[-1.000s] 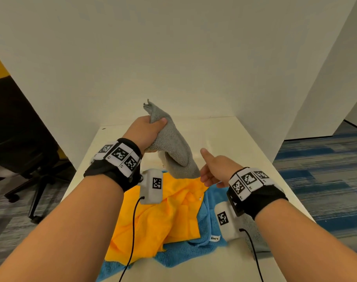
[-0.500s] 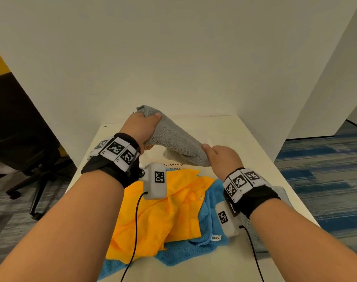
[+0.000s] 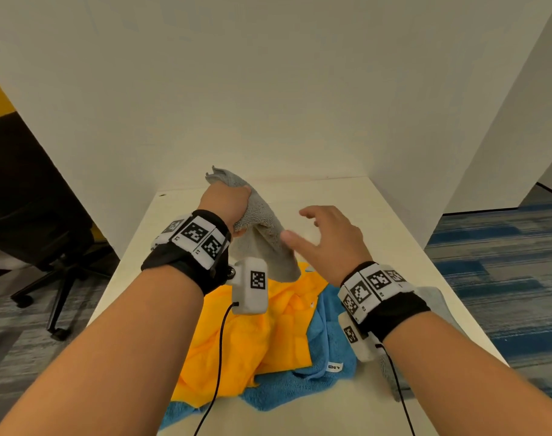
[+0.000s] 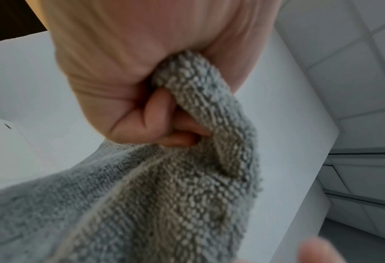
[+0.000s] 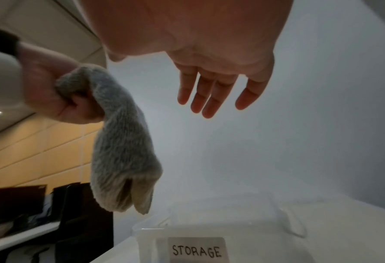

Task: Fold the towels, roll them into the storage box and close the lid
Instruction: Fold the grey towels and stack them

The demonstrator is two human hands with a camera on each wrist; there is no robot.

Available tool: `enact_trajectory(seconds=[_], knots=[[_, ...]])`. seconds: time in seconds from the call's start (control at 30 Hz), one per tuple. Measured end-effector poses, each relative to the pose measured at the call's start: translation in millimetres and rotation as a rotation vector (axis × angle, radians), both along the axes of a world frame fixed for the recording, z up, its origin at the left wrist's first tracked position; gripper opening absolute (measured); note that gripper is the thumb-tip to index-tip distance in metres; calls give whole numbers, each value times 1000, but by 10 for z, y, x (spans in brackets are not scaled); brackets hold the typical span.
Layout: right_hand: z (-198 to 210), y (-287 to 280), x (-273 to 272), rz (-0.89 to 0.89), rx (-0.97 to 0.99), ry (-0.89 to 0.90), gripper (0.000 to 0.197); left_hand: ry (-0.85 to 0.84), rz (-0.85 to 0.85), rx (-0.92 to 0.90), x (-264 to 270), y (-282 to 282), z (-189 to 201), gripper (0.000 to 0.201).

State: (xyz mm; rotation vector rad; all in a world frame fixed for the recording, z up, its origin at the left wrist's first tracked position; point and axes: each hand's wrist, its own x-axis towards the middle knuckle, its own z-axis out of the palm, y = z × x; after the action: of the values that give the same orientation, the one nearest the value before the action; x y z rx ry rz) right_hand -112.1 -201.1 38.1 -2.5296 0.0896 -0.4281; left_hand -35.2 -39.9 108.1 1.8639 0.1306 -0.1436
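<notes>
My left hand (image 3: 226,204) grips the top of a folded grey towel (image 3: 263,240), which hangs down above the table; the wrist view shows the fingers (image 4: 157,115) curled round the grey towel (image 4: 164,195). My right hand (image 3: 325,234) hovers just right of the cloth, fingers (image 5: 200,96) spread and holding nothing, apart from the grey towel (image 5: 121,147). Below it stands a clear storage box (image 5: 198,249) with a "STORAGE" label. A yellow towel (image 3: 252,335) lies crumpled on a blue towel (image 3: 325,357) near the table's front.
The white table (image 3: 378,221) is closed in by white walls at the back and right. Another grey cloth (image 3: 438,306) lies under my right wrist. An office chair (image 3: 57,278) stands on the floor to the left.
My right hand has let go of the grey towel's lower end and opened. The left hand has lifted its end, so the towel now hangs down instead of stretching between both hands.
</notes>
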Motion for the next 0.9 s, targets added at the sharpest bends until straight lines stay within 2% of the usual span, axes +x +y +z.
enact_trajectory(seconds=[0.1, 0.17, 0.23, 0.3, 0.33, 0.47, 0.57, 0.63, 0.67, 0.7, 0.73, 0.8, 0.83, 0.9], knots=[[98, 146, -1, 64, -173, 37, 86, -26, -21, 54, -28, -82, -23, 18], [111, 210, 11, 58, -245, 9, 65, -26, -45, 98, -36, -116, -31, 31], [102, 228, 24, 32, -310, -19, 39, -78, -68, 203, -47, -130, 9, 33], [66, 186, 51, 22, -336, 16, 19, -181, -118, 544, -109, -107, 31, 26], [35, 150, 66, 20, -335, 43, 16, -181, -122, 612, -100, -104, 49, 25], [-93, 27, 86, 0, -392, 147, 22, -126, -128, 509, -10, -96, 41, 27], [-151, -21, 75, -46, -430, 228, 26, -48, -48, 54, 38, -100, 63, 20], [-161, -49, 57, -61, -431, 311, 27, -59, -55, 34, 75, -70, 51, 17], [-167, -66, 49, -66, -427, 372, 26, -90, -77, 81, 124, -49, 26, 15], [-174, -84, 40, -64, -415, 439, 27, -122, -108, 109, 140, -31, 12, 24], [-187, -108, 33, -51, -388, 500, 36, -174, -149, 163, 145, -3, 8, 32], [-179, -166, 8, 23, -263, 595, 68, -241, -255, 275, 120, 40, 37, 30], [-152, -187, -3, 68, -201, 627, 79, -249, -323, 355, 119, 74, 43, 30], [-94, -225, -10, 126, -123, 657, 82, -271, -458, 509, 108, 137, 31, 30]])
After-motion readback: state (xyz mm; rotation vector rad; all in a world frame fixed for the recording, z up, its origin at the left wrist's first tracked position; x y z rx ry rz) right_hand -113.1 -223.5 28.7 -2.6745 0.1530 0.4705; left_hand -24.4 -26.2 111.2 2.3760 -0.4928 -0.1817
